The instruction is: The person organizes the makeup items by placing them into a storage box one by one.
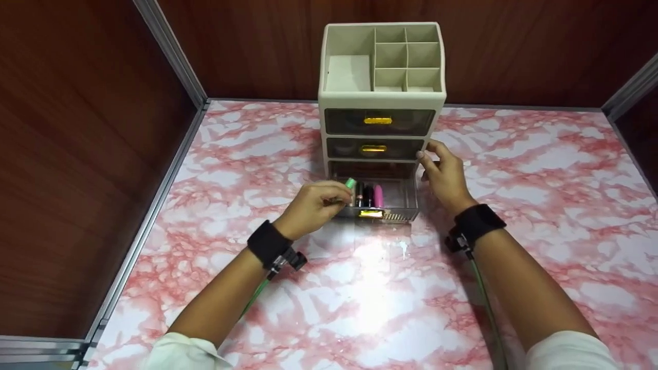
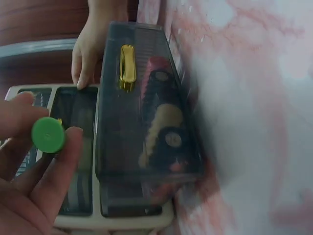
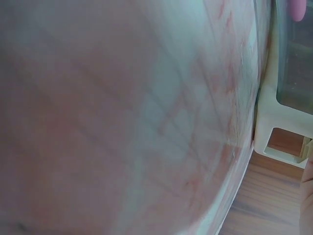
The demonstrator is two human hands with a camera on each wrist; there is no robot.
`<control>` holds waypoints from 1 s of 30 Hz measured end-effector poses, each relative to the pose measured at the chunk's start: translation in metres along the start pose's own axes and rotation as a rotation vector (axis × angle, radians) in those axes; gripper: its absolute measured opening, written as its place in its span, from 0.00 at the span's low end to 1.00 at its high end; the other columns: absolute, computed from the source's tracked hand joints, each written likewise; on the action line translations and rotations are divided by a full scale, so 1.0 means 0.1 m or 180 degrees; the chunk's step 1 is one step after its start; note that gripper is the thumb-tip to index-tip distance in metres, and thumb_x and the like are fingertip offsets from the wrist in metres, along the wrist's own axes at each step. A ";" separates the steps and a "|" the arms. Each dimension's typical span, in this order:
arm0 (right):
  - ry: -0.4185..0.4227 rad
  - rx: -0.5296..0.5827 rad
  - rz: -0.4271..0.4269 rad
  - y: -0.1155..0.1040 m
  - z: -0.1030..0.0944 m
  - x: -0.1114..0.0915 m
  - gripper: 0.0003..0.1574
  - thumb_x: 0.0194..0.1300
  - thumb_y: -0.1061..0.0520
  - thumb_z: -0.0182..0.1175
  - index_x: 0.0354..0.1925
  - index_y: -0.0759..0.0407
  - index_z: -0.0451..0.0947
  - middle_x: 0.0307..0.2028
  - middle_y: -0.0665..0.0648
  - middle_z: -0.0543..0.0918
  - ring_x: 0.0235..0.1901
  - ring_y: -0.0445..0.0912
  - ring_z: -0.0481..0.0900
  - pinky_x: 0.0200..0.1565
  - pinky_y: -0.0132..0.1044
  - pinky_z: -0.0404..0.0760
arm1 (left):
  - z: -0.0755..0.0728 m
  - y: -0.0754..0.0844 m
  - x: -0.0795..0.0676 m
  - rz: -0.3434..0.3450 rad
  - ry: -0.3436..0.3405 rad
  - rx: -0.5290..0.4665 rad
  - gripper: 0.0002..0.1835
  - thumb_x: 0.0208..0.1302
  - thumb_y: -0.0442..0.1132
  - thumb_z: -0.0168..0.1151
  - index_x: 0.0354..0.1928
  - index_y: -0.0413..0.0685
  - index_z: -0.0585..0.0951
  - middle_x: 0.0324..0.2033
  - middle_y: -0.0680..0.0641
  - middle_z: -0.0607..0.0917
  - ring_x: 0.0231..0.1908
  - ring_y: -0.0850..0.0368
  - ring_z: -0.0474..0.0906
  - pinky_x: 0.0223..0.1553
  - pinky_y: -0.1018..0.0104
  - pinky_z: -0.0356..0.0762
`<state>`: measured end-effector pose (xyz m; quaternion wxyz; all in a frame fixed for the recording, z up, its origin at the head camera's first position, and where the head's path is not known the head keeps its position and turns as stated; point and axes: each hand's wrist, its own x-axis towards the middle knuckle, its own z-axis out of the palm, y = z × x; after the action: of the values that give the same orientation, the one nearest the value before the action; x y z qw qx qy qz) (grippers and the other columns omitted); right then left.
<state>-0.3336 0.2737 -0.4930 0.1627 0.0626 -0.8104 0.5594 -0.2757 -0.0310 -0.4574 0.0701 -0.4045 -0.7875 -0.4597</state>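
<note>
A cream desktop organizer point(image 1: 383, 96) with three drawers stands at the back of the table, its clear bottom drawer point(image 1: 401, 195) pulled out. Above that drawer's left side, my left hand point(image 1: 316, 203) pinches a small tube with a green cap point(image 1: 350, 183); the round green end point(image 2: 48, 135) faces the camera in the left wrist view. Inside the drawer lie a pink tube point(image 1: 378, 196) and dark cosmetic tubes point(image 1: 368, 196). My right hand point(image 1: 446, 172) holds the organizer's right side, thumb at the front edge beside the middle drawer; its other fingers are partly hidden.
The organizer's top has one large and several small compartments point(image 1: 407, 55). Gold handles point(image 1: 378, 121) mark the drawer fronts. Wood-look panels point(image 1: 92, 154) wall the red-and-white marbled table point(image 1: 247, 154) at the left, back and right.
</note>
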 end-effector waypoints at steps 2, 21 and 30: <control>0.0023 -0.0016 0.0018 0.02 0.01 0.00 0.22 0.59 0.43 0.55 0.52 0.43 0.71 0.48 0.49 0.75 0.22 0.65 0.73 0.18 0.50 0.74 | 0.03 0.02 0.06 0.0059 -0.0038 -0.0008 0.11 0.50 0.24 0.61 0.28 0.50 0.79 0.38 0.53 0.77 0.39 0.61 0.74 0.35 0.70 0.75; -0.0056 0.0077 -0.0064 -0.02 0.04 0.01 0.21 0.62 0.51 0.54 0.54 0.49 0.70 0.50 0.52 0.75 0.18 0.56 0.74 0.19 0.39 0.75 | 0.31 0.15 0.65 -0.0540 -0.0604 0.0098 0.26 0.54 0.35 0.63 0.57 0.59 0.71 0.36 0.53 0.80 0.34 0.67 0.75 0.38 0.70 0.74; -0.0060 0.0062 0.0017 -0.25 -0.02 -0.09 0.21 0.64 0.56 0.53 0.55 0.54 0.69 0.50 0.55 0.74 0.17 0.46 0.73 0.19 0.30 0.73 | 0.39 0.15 0.80 -0.0460 -0.0591 0.0076 0.24 0.53 0.33 0.64 0.54 0.53 0.74 0.39 0.55 0.79 0.38 0.66 0.74 0.41 0.72 0.73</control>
<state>-0.3180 0.2654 -0.4730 0.1529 0.0673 -0.8065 0.5671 -0.3081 0.0487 -0.4314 -0.0316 -0.3866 -0.8232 -0.4147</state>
